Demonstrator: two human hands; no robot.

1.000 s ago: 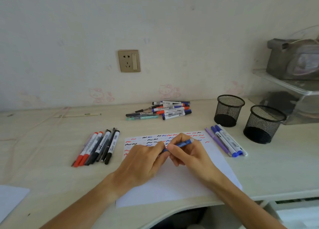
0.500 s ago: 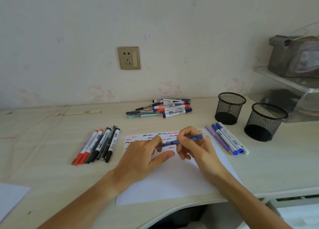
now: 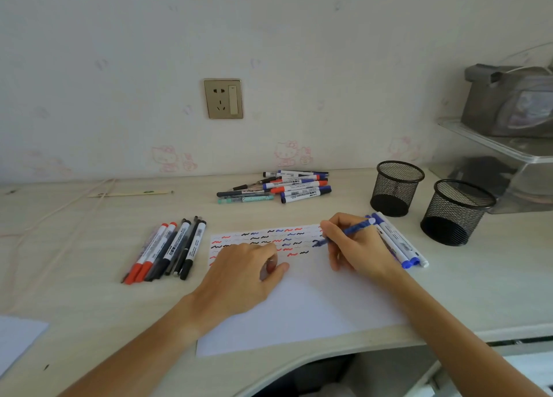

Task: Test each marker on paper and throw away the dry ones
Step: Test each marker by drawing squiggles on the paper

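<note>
The left hand (image 3: 248, 272) is resting on the near-left of the paper (image 3: 299, 304), pinning it – its fingers are curled, perhaps round a cap, though I cannot tell. Farther right, the right hand (image 3: 356, 247) is gripping the blue marker (image 3: 356, 227), its tip touching the squiggle rows – light, even pressure should best reveal dryness. Untested markers (image 3: 284, 187) are lying beyond.

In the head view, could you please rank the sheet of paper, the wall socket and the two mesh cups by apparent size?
1. Sheet of paper
2. Two mesh cups: look alike; the nearer one may only seem bigger.
3. Wall socket
</note>
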